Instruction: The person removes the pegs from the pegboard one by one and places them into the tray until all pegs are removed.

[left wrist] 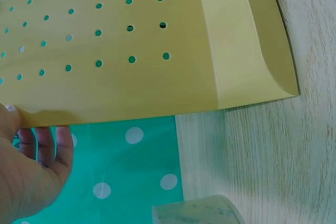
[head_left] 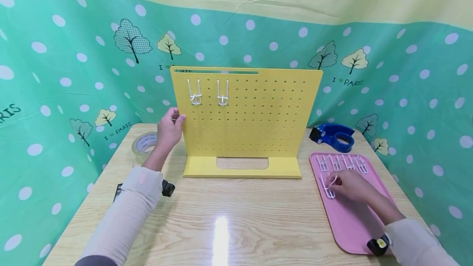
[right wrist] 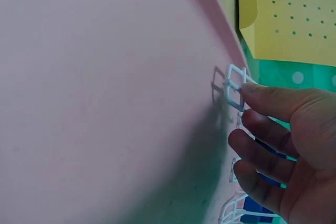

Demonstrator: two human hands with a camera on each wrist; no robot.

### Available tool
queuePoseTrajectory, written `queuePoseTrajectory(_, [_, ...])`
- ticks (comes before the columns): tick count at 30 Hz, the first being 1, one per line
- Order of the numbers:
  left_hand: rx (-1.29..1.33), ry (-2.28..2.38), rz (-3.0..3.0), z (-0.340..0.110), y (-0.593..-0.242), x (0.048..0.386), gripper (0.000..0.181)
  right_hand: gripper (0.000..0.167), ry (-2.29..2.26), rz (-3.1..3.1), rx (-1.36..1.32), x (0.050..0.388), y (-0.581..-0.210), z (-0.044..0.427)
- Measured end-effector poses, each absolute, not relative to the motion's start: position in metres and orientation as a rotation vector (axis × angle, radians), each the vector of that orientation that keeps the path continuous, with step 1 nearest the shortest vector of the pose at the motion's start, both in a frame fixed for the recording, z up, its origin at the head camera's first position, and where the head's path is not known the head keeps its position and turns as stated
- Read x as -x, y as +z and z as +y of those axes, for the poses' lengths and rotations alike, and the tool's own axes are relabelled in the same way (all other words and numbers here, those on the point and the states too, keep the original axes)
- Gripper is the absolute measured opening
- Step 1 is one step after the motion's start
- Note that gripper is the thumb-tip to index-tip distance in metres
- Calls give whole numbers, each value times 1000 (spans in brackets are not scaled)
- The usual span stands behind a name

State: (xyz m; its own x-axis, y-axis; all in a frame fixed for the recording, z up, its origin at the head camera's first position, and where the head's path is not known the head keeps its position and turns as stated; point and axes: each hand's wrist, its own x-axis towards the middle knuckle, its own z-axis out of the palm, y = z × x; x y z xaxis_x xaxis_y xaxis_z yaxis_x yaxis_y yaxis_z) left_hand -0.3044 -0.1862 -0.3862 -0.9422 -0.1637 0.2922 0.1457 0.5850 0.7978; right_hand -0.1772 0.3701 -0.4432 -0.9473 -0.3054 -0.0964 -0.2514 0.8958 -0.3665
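Observation:
A yellow pegboard (head_left: 244, 134) stands upright on its base, with two white wire hooks (head_left: 223, 93) hanging at its upper left. My left hand (head_left: 170, 130) grips the board's left edge, thumb on the front and fingers behind, as the left wrist view also shows (left wrist: 37, 166). Over the pink tray (head_left: 354, 225), my right hand (head_left: 351, 184) pinches a white wire hook (head_left: 329, 192) near the tray's left side. In the right wrist view the thumb lies against that hook (right wrist: 231, 90); the index fingertip's contact is partly hidden. Several more hooks (head_left: 337, 163) lie along the tray's far end.
A blue tape dispenser (head_left: 334, 136) sits behind the tray. Left of the board, a roll of clear tape (head_left: 144, 143) lies on the wooden table (head_left: 258, 216), partly behind my left forearm. A green dotted curtain (head_left: 273, 46) closes off the back and sides.

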Motion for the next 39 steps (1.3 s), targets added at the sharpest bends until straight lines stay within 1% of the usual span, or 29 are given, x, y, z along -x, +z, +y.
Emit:
queuePoseTrajectory(3, [-12, -1297, -2481, -186, -386, 305, 29, 4, -545, 2901, 425, 176, -445, 370])
queuePoseTrajectory(9, [-10, -1308, -2477, -185, -386, 304, 28, 6, -559, 2883, 415, 175, -448, 372])
queuePoseTrajectory(15, [-16, -1311, -2476, -184, -386, 304, 27, 1, -562, 2872, 441, 173, -446, 375])
queuePoseTrajectory(18, [-14, -1318, -2472, -183, -386, 305, 27, 9, -562, 2860, 437, 171, -442, 376])
queuePoseTrajectory(28, [-5, -1320, -2469, -184, -386, 304, 28, 20, -509, 2932, 438, 170, -402, 372])
queuePoseTrajectory(35, [-3, -1311, -2474, -185, -386, 304, 28, 25, -497, 3005, 431, 179, -375, 352])
queuePoseTrajectory(39, [-9, -1316, -2475, -185, -386, 304, 28, 24, -530, 3044, 420, 187, -363, 336])
